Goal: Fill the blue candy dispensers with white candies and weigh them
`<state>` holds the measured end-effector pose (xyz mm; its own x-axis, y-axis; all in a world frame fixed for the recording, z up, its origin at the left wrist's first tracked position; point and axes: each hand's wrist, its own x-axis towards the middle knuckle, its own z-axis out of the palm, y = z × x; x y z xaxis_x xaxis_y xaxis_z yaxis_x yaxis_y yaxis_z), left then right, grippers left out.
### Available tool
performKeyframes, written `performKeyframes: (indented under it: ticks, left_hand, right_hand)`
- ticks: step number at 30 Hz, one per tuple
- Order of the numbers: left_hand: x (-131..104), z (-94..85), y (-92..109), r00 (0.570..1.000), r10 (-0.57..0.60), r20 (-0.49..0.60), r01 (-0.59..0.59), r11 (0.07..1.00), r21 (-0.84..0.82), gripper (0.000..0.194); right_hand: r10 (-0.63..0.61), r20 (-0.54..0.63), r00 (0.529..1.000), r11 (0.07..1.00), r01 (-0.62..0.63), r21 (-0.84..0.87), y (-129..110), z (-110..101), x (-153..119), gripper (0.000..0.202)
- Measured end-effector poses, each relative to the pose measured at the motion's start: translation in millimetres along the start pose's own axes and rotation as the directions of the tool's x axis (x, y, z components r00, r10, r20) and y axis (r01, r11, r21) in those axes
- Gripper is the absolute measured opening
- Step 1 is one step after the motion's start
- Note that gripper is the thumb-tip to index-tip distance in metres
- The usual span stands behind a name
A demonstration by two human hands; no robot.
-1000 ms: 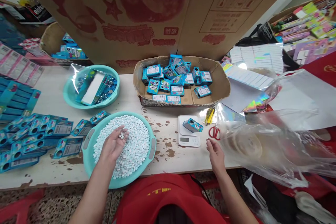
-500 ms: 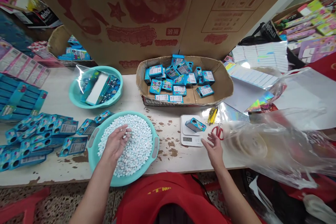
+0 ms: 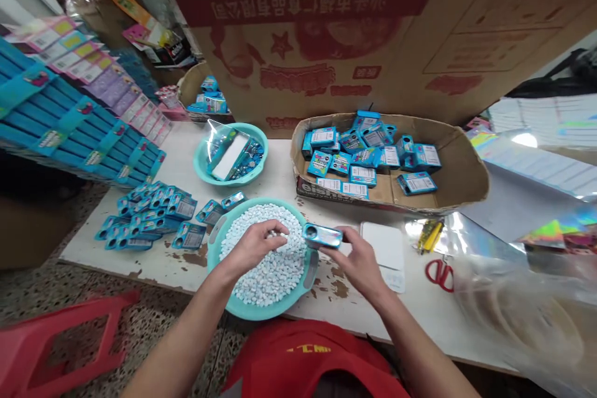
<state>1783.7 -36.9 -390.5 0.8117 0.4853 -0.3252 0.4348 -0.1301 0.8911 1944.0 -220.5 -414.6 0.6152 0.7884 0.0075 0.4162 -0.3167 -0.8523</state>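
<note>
My right hand (image 3: 358, 258) grips a small blue candy box (image 3: 323, 236) by its right end, above the right rim of the teal basin (image 3: 262, 312). A round hole shows at the box's left end. White candies (image 3: 268, 273) fill the basin. Over them, my left hand (image 3: 256, 245) has its fingers curled toward the thumb, with small white candies seeming to be between them. To the right of my right hand lies a white digital scale (image 3: 383, 245) with nothing on its plate.
A cut-down carton (image 3: 448, 189) with several blue boxes stands behind. Further left are a smaller teal bowl (image 3: 201, 168), piled boxes (image 3: 153, 214) and stacked blue packaging (image 3: 79, 118). Red scissors (image 3: 439, 275), a yellow cutter (image 3: 431, 236) and plastic film (image 3: 522, 311) lie right.
My right hand has picked the blue box off the scale and brought it left to the basin. My left hand has curled its fingers over the candies. The view has turned left.
</note>
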Motion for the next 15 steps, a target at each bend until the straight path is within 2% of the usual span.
performKeyframes:
  ticks: [3,6,11,15]
  left_hand:
    - [-4.0,-4.1,10.7,0.983,0.174,0.052,-0.181,0.944,0.274,0.016]
    - [-6.1,-5.5,4.3,0.973,0.212,0.093,-0.231,0.883,0.409,0.025]
    - [-10.4,-9.8,-6.8,0.971,0.237,0.025,-0.227,0.888,0.401,0.026]
    - [-12.2,-18.4,-5.5,0.979,0.188,-0.080,-0.162,0.952,0.258,0.018]
  right_hand:
    - [-0.072,0.129,0.989,0.996,0.077,-0.036,-11.8,31.0,3.7,0.025]
    - [-0.064,0.163,0.984,0.996,0.073,-0.050,-12.9,49.1,5.7,0.022]
    - [-0.052,0.181,0.982,0.998,0.059,-0.032,-14.9,62.7,11.1,0.024]
    - [-0.028,0.203,0.979,0.999,0.033,-0.018,-20.1,67.1,16.4,0.024]
